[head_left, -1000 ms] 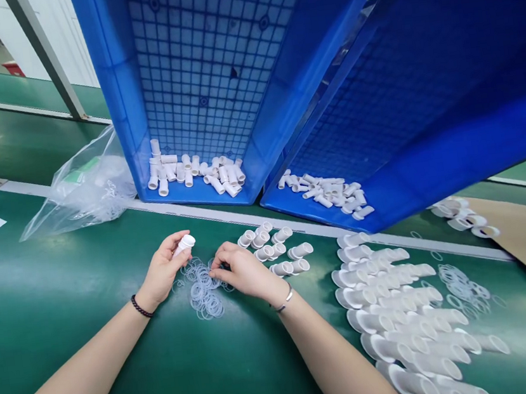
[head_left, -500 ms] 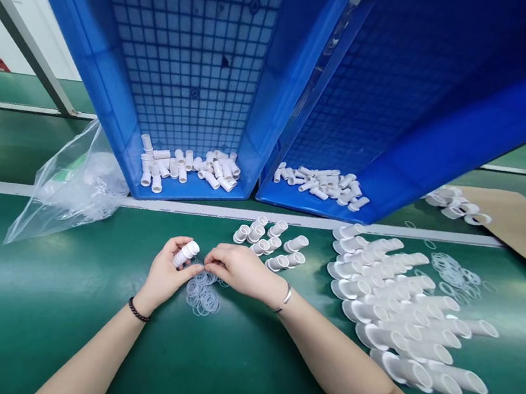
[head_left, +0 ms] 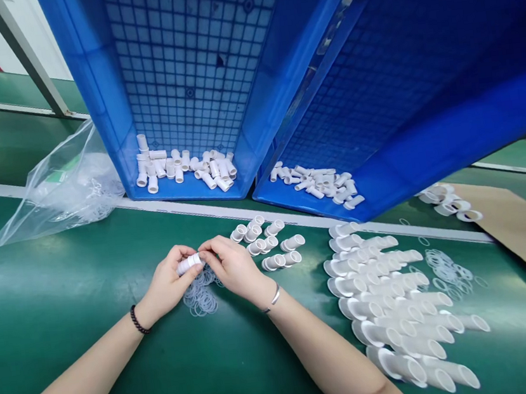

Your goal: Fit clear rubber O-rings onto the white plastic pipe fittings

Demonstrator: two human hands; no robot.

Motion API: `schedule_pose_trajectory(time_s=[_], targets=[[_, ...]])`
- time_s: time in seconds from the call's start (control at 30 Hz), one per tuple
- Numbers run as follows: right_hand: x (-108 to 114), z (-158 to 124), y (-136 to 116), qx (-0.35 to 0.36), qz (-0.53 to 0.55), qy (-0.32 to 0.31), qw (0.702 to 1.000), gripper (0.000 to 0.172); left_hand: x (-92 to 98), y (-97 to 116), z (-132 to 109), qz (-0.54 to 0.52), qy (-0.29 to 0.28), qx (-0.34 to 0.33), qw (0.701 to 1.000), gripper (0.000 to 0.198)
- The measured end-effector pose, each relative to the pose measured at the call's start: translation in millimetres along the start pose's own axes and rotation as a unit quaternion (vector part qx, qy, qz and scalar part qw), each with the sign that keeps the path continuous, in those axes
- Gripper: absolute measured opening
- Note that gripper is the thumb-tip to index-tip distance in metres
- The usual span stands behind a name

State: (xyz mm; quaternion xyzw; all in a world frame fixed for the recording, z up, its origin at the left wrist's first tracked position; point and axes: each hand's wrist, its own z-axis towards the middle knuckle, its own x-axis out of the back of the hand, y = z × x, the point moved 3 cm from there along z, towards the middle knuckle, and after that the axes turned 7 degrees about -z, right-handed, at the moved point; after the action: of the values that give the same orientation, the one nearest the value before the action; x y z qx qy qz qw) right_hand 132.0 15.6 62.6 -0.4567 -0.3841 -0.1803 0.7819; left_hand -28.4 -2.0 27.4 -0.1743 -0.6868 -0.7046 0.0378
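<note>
My left hand [head_left: 166,284] is closed around a short white plastic tube [head_left: 189,263], tilted with its end toward the right. At that end, the fingertips of my right hand [head_left: 236,267] are pinched together and touch the tube; whatever they pinch is too small to make out. Just below both hands lies a loose pile of thin clear rings [head_left: 201,299] on the green work surface [head_left: 207,370]. Beyond my right hand stand several white flanged tubes [head_left: 269,243] in a small group.
Two blue bins [head_left: 191,196] lie tipped toward me, with white tubes [head_left: 219,169] inside. Rows of larger white tubes [head_left: 396,308] stand at right, beside more clear rings [head_left: 447,270]. A clear plastic bag [head_left: 63,186] lies at left; cardboard [head_left: 525,222] and white rings [head_left: 450,203] are far right.
My right hand has moved up from the ring pile to the tube's end. My left hand has tilted the tube flatter, toward the right fingers. The view has shifted slightly.
</note>
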Motion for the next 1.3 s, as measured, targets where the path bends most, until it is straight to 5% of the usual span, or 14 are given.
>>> schedule_pose_trajectory(time_s=[0.23,0.4,0.47,0.77,1.17,1.3], targets=[[-9.4,2.2,8.0,-0.071,0.138,-0.044,0.987,0.011,3.0,7.5,-6.1,0.025,-0.035,-0.097,0.994,0.019],[-23.3,2.6,13.2,-0.186,0.39,-0.092,0.897,0.021,-2.3,-0.6,-7.2,-0.158,0.044,-0.061,0.985,0.025],[-26.7,1.5,11.4,-0.188,0.415,-0.072,0.887,0.026,-7.0,-3.4,-6.9,-0.242,0.067,-0.029,0.968,0.025],[-23.1,-1.1,9.4,-0.131,0.275,0.01,0.952,0.021,-18.8,3.2,-7.2,-0.474,0.078,0.1,0.871,0.032],[-20.3,-2.0,8.5,-0.091,0.189,0.035,0.977,0.016,-17.4,3.1,-4.5,-0.52,0.051,0.149,0.84,0.029],[-16.6,-6.1,-1.2,0.004,0.09,0.086,0.992,0.014,-12.8,0.1,-0.8,-0.563,0.112,0.156,0.804,0.013]])
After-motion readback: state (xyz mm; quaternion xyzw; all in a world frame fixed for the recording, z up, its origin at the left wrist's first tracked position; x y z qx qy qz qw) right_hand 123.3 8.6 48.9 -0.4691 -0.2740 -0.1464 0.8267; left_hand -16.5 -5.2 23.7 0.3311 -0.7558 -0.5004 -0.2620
